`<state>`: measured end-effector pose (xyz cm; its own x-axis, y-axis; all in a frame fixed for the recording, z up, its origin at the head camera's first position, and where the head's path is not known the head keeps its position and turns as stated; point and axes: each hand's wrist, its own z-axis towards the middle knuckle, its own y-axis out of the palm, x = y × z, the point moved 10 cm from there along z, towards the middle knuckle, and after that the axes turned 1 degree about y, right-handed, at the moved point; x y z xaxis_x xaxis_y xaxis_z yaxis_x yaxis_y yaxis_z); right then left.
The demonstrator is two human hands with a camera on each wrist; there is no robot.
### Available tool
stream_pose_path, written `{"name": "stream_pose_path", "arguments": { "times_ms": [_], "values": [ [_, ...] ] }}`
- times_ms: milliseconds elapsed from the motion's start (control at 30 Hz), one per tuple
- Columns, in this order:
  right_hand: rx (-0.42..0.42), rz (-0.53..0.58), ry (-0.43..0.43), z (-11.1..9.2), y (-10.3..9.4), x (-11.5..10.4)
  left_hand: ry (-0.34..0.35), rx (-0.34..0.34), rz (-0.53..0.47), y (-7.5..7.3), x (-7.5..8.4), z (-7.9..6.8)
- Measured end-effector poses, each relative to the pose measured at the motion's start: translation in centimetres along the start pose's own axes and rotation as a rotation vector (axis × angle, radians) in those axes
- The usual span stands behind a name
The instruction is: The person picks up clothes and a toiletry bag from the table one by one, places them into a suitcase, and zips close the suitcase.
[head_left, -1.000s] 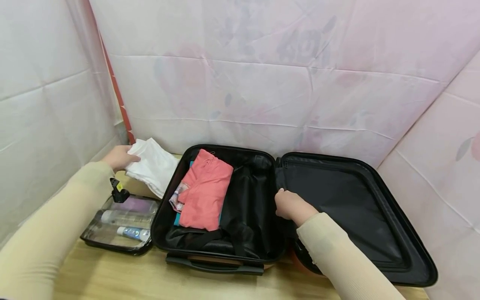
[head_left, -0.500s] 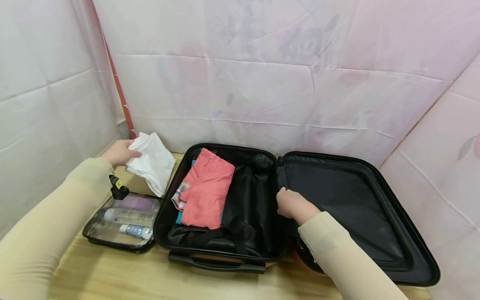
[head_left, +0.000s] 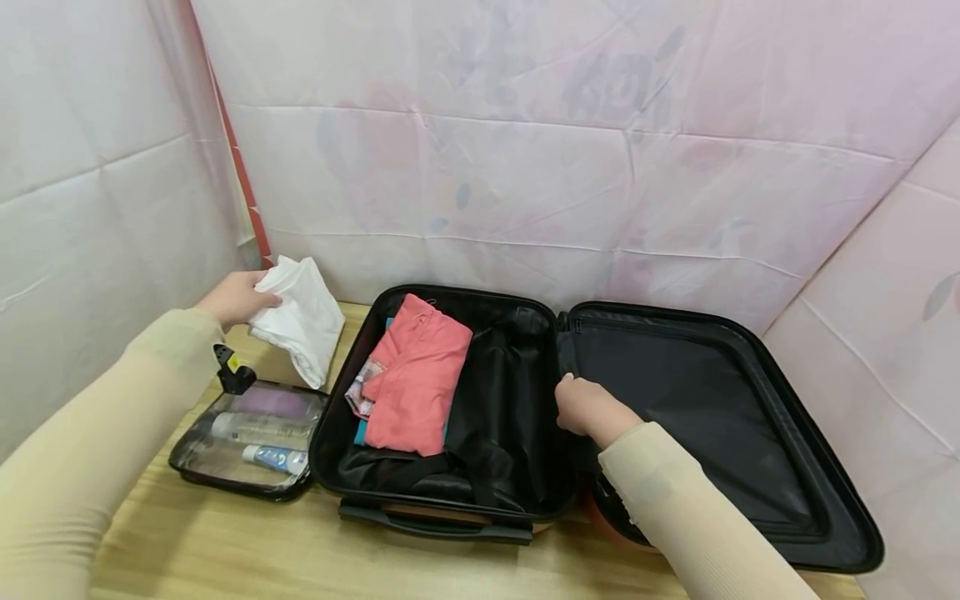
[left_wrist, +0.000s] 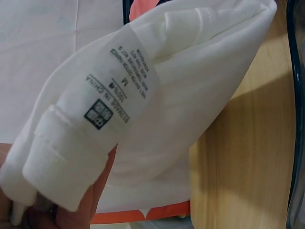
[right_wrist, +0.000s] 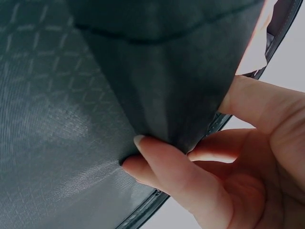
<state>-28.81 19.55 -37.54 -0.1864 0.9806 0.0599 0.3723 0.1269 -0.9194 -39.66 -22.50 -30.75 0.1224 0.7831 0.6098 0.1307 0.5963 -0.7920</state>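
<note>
My left hand [head_left: 234, 297] grips one end of a folded white T-shirt [head_left: 300, 321], which hangs raised beside the suitcase's left rim. Printed on the T-shirt in the left wrist view is a label [left_wrist: 114, 78] with size M. An open black suitcase [head_left: 498, 400] lies on the table. In its left half rests a folded coral-pink garment [head_left: 416, 379] over a patterned cloth [head_left: 362, 392] and something blue. At the hinge side is my right hand [head_left: 592, 412]. The right wrist view has its fingers pinching the edge of the black lining fabric [right_wrist: 167, 95].
A clear pouch [head_left: 213, 485] with black edging sits left of the suitcase, holding a blue-and-white tube [head_left: 276, 459], a clear bottle [head_left: 262, 430] and something purple. The suitcase lid [head_left: 690, 417] lies open at right. Floral curtains [head_left: 525, 183] enclose the wooden table [head_left: 300, 558].
My left hand has lifted the white T-shirt slightly up and away from the suitcase rim. The right hand keeps its hold; the whole view has shifted a little.
</note>
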Motion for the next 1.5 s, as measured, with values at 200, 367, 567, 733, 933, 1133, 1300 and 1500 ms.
{"name": "stream_pose_path", "arguments": {
  "times_ms": [200,367,567,733,933,1133,1300,1500],
  "values": [
    [-0.004,-0.002,0.003,0.0,0.2,0.0,-0.001,0.010,-0.001,-0.4,0.1,-0.2],
    [0.005,-0.002,-0.001,0.0,0.1,0.0,0.003,0.014,-0.009,-0.6,0.2,-0.3],
    [0.015,-0.012,-0.008,-0.1,0.0,-0.1,0.011,0.020,-0.028,-0.8,0.1,-0.3],
    [0.016,-0.005,-0.013,-0.1,0.0,-0.2,0.009,0.033,-0.048,-1.0,0.0,-0.5],
    [0.005,0.004,-0.005,-0.1,0.1,-0.3,0.014,0.048,-0.050,-1.6,0.3,-1.1],
    [0.016,-0.003,-0.010,0.1,0.0,-0.3,0.028,0.059,-0.050,-2.1,0.9,-1.4],
    [-0.002,0.011,-0.003,-0.2,0.1,-0.4,0.033,0.060,-0.084,-2.1,1.1,-1.5],
    [-0.019,0.050,-0.012,-0.8,0.3,-0.5,0.044,0.062,-0.122,-1.7,1.8,-1.7]
  ]
}}
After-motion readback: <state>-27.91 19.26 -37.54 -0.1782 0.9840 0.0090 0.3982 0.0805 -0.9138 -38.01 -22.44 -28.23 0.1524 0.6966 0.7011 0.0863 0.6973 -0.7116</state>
